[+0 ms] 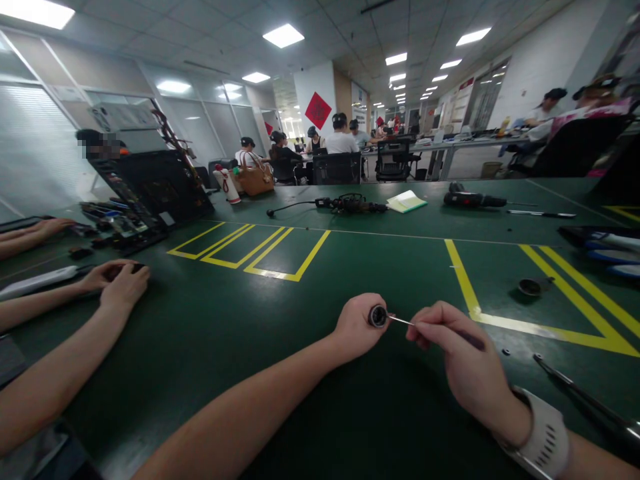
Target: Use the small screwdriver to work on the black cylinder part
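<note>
My left hand [357, 328] is closed around a short dark cylindrical part [378, 316], whose round, hollow end faces me. My right hand [457, 353] pinches a tool with a thin metal shaft [401, 321]; its tip meets the right side of the cylinder, and I cannot make out its exact kind. A small dark ring [506, 352] lies on the green table [225, 333] beside my right hand. Farther right rests a long metal tool with a dark handle [570, 383]. Beyond, within a yellow-taped area, sits a round metal cup-like part [531, 287].
On the left, a co-worker's hands [120, 283] hold a small dark object. Across the far side lie a tangled cable assembly [350, 203], a notepad [407, 201] and a power drill [470, 199]. A brown handbag [255, 179] and a white bottle [227, 185] stand at the back left.
</note>
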A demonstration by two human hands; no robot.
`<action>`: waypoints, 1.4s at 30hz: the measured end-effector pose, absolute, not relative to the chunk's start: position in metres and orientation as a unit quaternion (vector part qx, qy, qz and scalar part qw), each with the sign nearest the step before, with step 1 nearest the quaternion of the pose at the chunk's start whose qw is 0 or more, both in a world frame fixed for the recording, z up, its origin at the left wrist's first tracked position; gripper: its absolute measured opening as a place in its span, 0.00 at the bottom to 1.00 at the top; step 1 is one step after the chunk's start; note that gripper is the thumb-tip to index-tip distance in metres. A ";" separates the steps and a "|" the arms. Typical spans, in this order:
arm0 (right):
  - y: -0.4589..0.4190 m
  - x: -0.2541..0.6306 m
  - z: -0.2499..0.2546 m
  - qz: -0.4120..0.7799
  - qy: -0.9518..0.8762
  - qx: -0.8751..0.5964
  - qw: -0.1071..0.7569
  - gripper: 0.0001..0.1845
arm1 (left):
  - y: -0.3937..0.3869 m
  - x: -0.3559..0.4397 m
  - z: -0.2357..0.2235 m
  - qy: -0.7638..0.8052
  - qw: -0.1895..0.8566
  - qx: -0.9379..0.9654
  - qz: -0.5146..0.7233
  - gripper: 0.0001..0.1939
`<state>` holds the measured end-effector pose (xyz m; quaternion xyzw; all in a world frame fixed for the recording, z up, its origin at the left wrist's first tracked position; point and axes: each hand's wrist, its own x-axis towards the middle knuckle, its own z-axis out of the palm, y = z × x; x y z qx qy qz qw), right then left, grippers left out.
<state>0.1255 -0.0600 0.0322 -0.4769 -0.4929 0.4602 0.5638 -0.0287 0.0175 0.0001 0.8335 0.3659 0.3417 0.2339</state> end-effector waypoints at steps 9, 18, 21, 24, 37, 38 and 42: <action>-0.061 0.125 0.034 0.493 -0.489 -0.476 0.539 0.07 | 0.016 -0.030 -0.001 0.359 0.223 0.838 0.344 0.10; -0.057 0.126 0.029 0.571 -0.371 -0.444 0.583 0.05 | 0.017 -0.029 0.000 0.345 0.240 0.838 0.348 0.09; -0.062 0.127 0.034 0.473 -0.488 -0.477 0.557 0.06 | 0.016 -0.029 0.002 0.361 0.203 0.851 0.324 0.09; -0.064 0.127 0.039 0.443 -0.537 -0.500 0.516 0.07 | 0.014 -0.030 0.003 0.365 0.169 0.865 0.300 0.10; -0.057 0.126 0.031 0.567 -0.368 -0.432 0.597 0.06 | 0.015 -0.028 0.001 0.338 0.228 0.840 0.358 0.11; -0.059 0.126 0.032 0.538 -0.398 -0.439 0.599 0.06 | 0.015 -0.028 0.001 0.342 0.222 0.841 0.355 0.11; -0.064 0.128 0.036 0.431 -0.527 -0.486 0.548 0.08 | 0.015 -0.029 0.001 0.353 0.194 0.854 0.331 0.10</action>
